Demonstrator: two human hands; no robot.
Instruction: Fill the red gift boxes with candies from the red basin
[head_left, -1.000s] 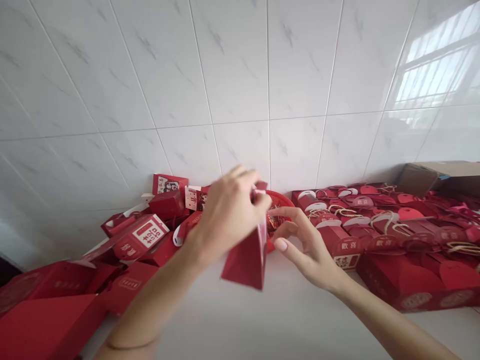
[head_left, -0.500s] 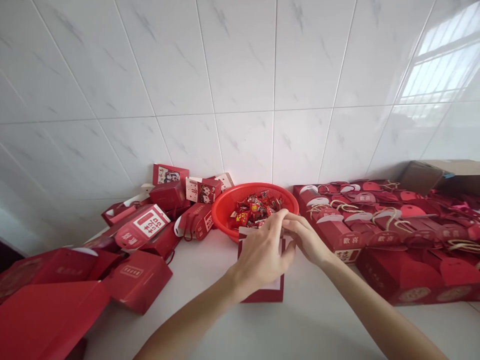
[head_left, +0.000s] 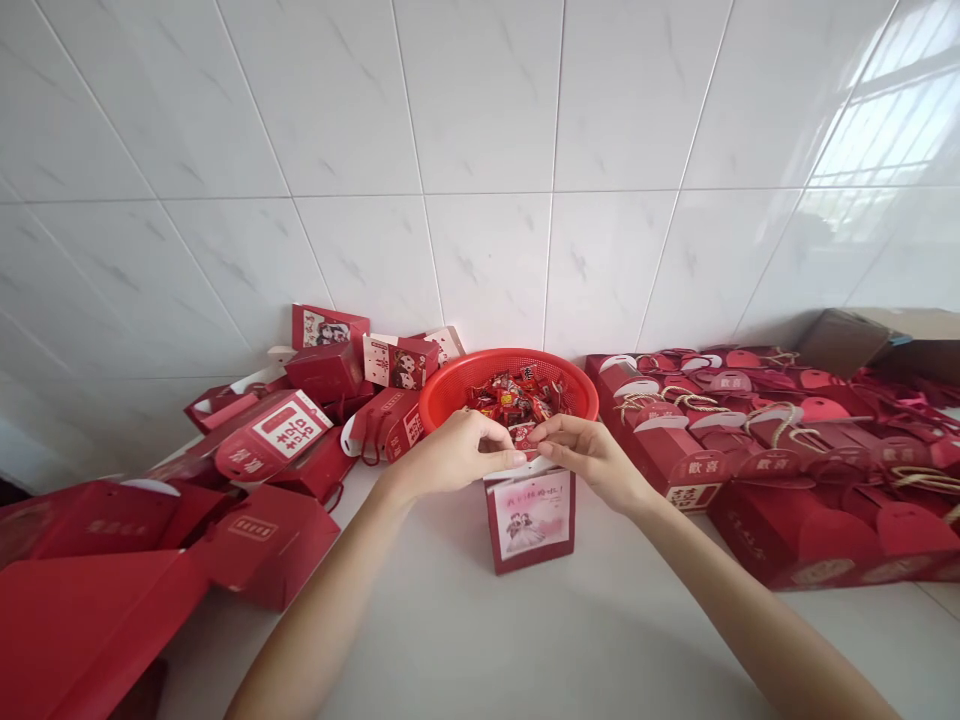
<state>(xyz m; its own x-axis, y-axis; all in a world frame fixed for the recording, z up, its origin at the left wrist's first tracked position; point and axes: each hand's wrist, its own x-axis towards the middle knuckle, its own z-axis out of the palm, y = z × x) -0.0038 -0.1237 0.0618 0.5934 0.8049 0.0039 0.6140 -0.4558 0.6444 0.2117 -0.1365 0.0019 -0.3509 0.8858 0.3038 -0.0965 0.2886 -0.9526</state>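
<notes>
A small red gift box point(head_left: 531, 522) with a pink picture of a couple on its front stands on the white table, turned slightly. Both hands are at its top edge, fingertips close together. My left hand point(head_left: 466, 452) pinches the top at its left side, thumb towards me. From the right, my right hand point(head_left: 589, 458) pinches the top with thumb and forefinger. The exact fold between the fingertips is too small to make out. Just behind the box sits a red plastic basket point(head_left: 442, 385) holding wrapped candies point(head_left: 514, 395).
Several red gift boxes point(head_left: 274, 440) lie in a loose pile on the left. Rows of closed red boxes with rope handles point(head_left: 697, 460) fill the right side. A brown cardboard box point(head_left: 862, 340) stands at the back right. A tiled wall point(head_left: 487, 270) rises behind the basket.
My hands, overlapping over the box before, have moved apart to either side of its top. The pink picture on the front is now uncovered. The view has shifted slightly.
</notes>
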